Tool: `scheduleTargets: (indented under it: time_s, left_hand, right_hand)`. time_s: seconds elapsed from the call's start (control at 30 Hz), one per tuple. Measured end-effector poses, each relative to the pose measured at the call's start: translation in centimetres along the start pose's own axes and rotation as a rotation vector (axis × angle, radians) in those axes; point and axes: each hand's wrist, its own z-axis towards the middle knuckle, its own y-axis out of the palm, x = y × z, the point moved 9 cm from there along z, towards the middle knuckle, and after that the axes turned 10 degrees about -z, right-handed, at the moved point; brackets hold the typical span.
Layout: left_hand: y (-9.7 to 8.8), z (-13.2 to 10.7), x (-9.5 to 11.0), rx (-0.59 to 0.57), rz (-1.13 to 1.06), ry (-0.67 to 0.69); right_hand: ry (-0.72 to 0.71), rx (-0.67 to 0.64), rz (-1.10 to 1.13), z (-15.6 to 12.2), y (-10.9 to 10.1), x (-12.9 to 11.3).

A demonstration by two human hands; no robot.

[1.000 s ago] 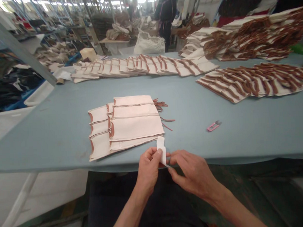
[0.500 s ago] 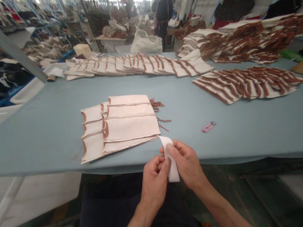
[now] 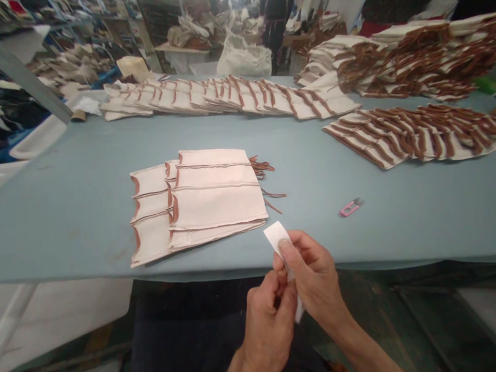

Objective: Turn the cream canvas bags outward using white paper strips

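Note:
A narrow white strip (image 3: 277, 234) is pinched between both hands, just off the table's front edge. My right hand (image 3: 314, 270) grips its upper part, with the thumb lying on top and a short end sticking out toward the table. Lower down, my left hand (image 3: 272, 312) is closed on the same strip, and the tail hangs out below the fingers. Whether the strip is paper or fabric I cannot tell. Beyond the hands lies a small stack of cream sewn panels (image 3: 218, 200) with brown edges and brown laces (image 3: 263, 166) at the right side.
Pink thread snips (image 3: 350, 207) lie on the blue-grey table (image 3: 108, 147) to the right. A long overlapping row of cream panels (image 3: 196, 98) runs along the back. Brown-fringed panels (image 3: 417, 134) and a tall pile (image 3: 410, 61) fill the right. A person (image 3: 275, 22) stands in the background.
Both hands have drawn slightly toward me and to the right with the strip. Its upper end, earlier curved over, now stands flatter, and less of its lower tail shows.

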Motion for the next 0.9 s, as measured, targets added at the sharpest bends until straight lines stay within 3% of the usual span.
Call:
scheduleTargets:
  time_s: [0.13,0.23,0.3,0.37,0.43,0.53,0.6,0.67,0.77,0.9]
  left_hand:
    - [0.7,-0.4,-0.8,-0.046,0.033,-0.034]
    - [-1.6,-0.7,0.1,0.037,0.12,0.027]
    - [-5.5,-0.8,2.3,0.2,0.184,0.109]
    - [-10.6,-1.0,5.4,0.399,0.239,0.185]
    - [-15.7,-0.5,8.8,0.528,0.282,0.258]
    - [-22.7,2.2,12.4,0.578,0.346,0.289]
    - [-27.0,3.6,13.7,0.653,0.396,0.3]
    - [-30.2,4.4,14.4,0.724,0.468,0.307]
    - [-31.3,5.4,15.2,0.697,0.556,0.309]
    - [-28.3,8.5,17.3,0.561,0.654,0.341]
  right_hand:
    - [-0.019,-0.021,-0.151,0.9,-0.9,-0.5]
    - [-0.06,0.113,-0.382,3.0,-5.2,-1.0]
    - [-0.059,0.16,-0.512,4.8,-8.0,-0.6]
    - [-0.061,0.122,-0.638,6.4,-9.4,0.3]
    - [-0.075,0.095,-0.673,7.1,-9.8,1.3]
    - [-0.07,0.11,-0.71,7.0,-9.0,2.6]
    - [-0.075,0.114,-0.742,6.8,-7.6,2.9]
    - [-0.128,0.121,-0.777,6.6,-6.0,2.3]
    - [-0.269,0.107,-0.808,7.1,-3.1,0.0]
    - [-0.422,0.083,-0.859,9.1,0.3,-2.9]
